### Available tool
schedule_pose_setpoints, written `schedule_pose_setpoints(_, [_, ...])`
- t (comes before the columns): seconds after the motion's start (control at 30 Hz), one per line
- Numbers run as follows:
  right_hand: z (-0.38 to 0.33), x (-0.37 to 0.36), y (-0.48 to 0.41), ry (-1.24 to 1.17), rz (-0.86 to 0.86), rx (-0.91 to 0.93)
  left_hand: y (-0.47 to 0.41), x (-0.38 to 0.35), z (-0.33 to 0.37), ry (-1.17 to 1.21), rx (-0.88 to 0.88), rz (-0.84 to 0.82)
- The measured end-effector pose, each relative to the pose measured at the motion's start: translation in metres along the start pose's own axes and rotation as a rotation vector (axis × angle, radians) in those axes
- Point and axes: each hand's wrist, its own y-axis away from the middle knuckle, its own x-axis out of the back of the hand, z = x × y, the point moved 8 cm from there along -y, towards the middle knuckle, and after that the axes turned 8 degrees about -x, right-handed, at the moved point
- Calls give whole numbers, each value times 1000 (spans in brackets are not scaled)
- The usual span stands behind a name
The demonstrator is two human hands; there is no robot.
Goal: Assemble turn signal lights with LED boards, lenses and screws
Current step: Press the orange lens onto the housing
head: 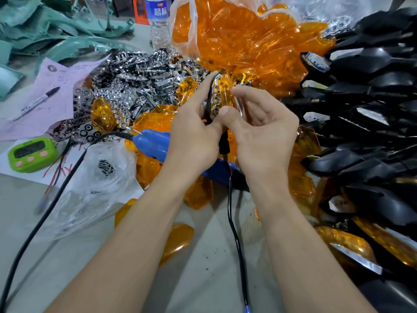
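Head view — turn signal light [218, 98] between hands; left hand [194, 136] grips, right hand [259, 136] pinches.

Lower part of the light [218, 96] hidden behind the thumbs of the left hand [194, 136] and right hand [259, 136]. Screwdriver [152, 143] partly covered by the left hand. Bottle [158, 21] cut off by the top edge. Wire [234, 231] runs to the bottom edge (its blue end blurred). Timer [31, 153] digits unreadable.
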Motion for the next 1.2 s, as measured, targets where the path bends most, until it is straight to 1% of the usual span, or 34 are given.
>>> schedule_pose_setpoints(0.13, [4,-1,1,-57,22,14,3,1,7,-103,-48,5])
schedule_pose_setpoints(0.23, [8,-2,1,-72,6,42,5,1,8,-142,-75,8])
schedule_pose_setpoints(0.37, [12,-2,1,-42,-4,70,6,-1,11,-143,-85,-9])
schedule_pose_setpoints(0.53, [9,-5,6,87,-6,110,7,0,6,-132,-30,-10])
schedule_pose_setpoints(0.73, [10,-3,5,50,26,89,9,1,8,-127,-33,2])
schedule_pose_setpoints(0.87, [7,-3,5,41,-11,92,9,-1,11,-149,-87,-18])
schedule_pose_setpoints(1.2, [2,-4,5,-22,6,55,10,-1,11,-82,-131,-9])
